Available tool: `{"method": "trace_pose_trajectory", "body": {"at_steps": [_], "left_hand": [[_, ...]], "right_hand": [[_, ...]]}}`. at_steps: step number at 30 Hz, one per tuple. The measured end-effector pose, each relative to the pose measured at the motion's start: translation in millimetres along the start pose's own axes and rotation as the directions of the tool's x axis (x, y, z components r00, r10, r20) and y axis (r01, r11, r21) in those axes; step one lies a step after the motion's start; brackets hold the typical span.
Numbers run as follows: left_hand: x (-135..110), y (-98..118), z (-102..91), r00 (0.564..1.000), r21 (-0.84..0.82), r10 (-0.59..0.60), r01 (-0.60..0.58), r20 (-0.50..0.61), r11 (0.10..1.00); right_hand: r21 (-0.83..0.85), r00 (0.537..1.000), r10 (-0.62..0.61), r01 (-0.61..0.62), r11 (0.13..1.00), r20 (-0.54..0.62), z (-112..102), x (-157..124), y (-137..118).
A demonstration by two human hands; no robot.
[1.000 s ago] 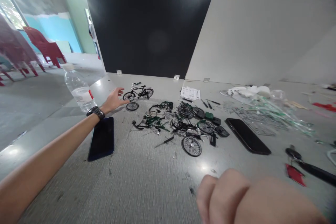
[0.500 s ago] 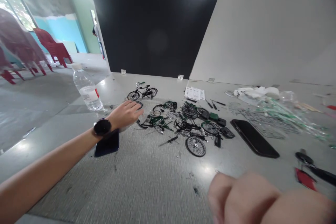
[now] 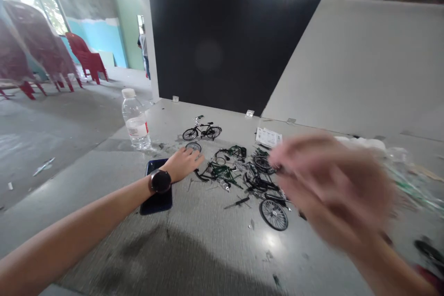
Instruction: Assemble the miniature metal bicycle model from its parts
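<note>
My left hand [image 3: 182, 163], with a dark watch [image 3: 160, 181] at its wrist, rests low on the table with fingers stretched out. Just beyond its fingertips lie a small loose wheel [image 3: 193, 147] and a dark green bicycle frame [image 3: 222, 172]. Behind them stands a black model bicycle [image 3: 203, 130], upright on both wheels. My right hand [image 3: 329, 180] is raised over the right side of the parts, close to the camera and smeared by motion. Whether its fingers hold anything does not show. A spoked wheel [image 3: 274, 214] and a thin screwdriver [image 3: 242, 201] lie between the hands.
A dark phone [image 3: 157, 203] lies under my left wrist. The water bottle [image 3: 136, 122] stands at the left. At the back are printed sheets [image 3: 268, 138] and an upright black panel [image 3: 229, 51]. Clear and green plastic scraps [image 3: 412, 189] cover the right. Red chairs [image 3: 86, 58] and a person [image 3: 144, 51] are farther off.
My right hand has risen from the lower right corner to over the parts. My left hand stays by the small wheel, its fingers now more spread. The whole view has shifted.
</note>
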State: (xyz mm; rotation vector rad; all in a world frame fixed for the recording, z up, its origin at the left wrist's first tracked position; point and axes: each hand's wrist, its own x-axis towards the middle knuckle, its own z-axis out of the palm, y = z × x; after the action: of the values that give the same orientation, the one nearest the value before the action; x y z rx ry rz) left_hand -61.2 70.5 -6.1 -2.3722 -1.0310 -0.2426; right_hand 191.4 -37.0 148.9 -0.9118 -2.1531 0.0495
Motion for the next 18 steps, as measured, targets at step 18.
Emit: {"method": "trace_pose_trajectory", "body": {"at_steps": [18], "left_hand": [[8,0,-2.3,0.995,-0.104,-0.073,0.080,0.063,0.991]], "right_hand": [[-0.002,0.642,0.071,-0.107,0.994,0.764,227,216,282]]}}
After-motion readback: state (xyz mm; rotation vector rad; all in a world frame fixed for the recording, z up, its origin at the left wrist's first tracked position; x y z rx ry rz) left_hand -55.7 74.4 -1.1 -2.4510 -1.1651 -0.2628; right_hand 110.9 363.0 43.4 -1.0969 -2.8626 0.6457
